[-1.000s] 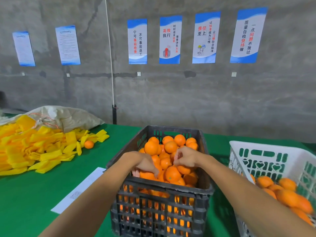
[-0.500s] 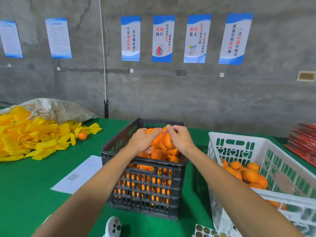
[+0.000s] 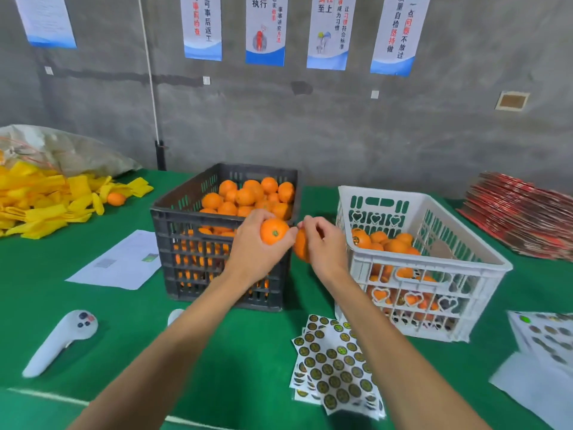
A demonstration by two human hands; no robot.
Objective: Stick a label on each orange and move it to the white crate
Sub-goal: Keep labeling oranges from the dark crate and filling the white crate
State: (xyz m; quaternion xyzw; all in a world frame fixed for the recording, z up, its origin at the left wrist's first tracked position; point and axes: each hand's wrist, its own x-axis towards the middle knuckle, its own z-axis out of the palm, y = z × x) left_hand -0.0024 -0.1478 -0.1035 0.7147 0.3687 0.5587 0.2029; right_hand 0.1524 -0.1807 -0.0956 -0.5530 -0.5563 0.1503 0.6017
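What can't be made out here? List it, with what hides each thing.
- Orange in the right hand, head view: mostly hidden behind the palm.
- Any label on the orange in the left hand: far side unseen.
- Sticker sheets: print too small.
- Black crate: lower oranges behind slats.

Between the black crate (image 3: 223, 243) and the white crate (image 3: 434, 274) runs a narrow lane of green table (image 3: 248, 352) — both hands, each with an orange, hang just above its far end. Toward the near edge the lane is blocked by sticker sheets (image 3: 335, 364). Left of the black crate lie a paper sheet (image 3: 121, 262) and a white controller (image 3: 59, 342) — bare cloth lies between them.
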